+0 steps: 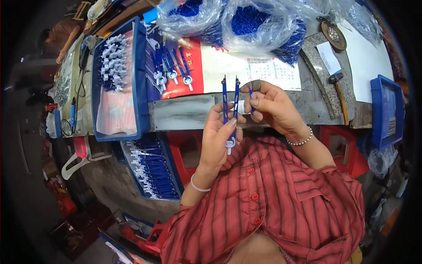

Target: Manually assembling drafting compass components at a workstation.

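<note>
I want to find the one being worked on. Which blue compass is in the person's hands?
The blue compass held upright in the left hand, legs pointing up. The other compasses lie flat on the table, untouched.

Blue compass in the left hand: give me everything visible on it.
The compass is blue, plastic-looking, with two slim legs pointing up and away, slightly spread, tips apart. A white and silvery hinge end hangs below the left hand, whose fingers wrap the legs mid-length. The right hand pinches a small blue piece beside the right leg. It is held above the bench edge.
</note>
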The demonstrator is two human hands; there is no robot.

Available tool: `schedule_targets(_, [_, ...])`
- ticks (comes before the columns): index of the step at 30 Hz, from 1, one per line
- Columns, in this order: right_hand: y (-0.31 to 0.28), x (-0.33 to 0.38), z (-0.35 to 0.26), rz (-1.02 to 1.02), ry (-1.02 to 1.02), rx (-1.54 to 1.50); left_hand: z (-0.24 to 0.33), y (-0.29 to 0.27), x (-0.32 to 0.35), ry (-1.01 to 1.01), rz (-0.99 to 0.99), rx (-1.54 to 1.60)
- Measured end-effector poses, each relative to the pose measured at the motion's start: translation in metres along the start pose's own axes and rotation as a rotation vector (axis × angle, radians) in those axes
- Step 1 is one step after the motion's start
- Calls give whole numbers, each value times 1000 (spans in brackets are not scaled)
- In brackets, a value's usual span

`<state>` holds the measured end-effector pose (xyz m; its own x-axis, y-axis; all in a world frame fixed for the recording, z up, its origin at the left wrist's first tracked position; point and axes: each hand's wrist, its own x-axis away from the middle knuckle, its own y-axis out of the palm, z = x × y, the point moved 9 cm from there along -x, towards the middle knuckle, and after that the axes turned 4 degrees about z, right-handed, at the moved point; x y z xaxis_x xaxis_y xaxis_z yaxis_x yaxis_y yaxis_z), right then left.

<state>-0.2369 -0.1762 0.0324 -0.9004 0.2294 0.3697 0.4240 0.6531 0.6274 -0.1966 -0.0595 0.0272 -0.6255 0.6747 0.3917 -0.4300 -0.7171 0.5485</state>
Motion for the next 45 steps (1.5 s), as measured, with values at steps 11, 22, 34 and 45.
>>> schedule_targets(11, [-4,-3,10,9,20,-137,-1,-6,0,3,7,18])
schedule_targets(22, [-1,0,9,56,-37,-19,-2,-8,2,16,2,53])
schedule_targets(34, [9,7,9,-1,-79,246,3,-10,-1,65,33,2])
schedule_targets(45, [13,11,18,-109,32,277,5,-11,-7,34,61,-137])
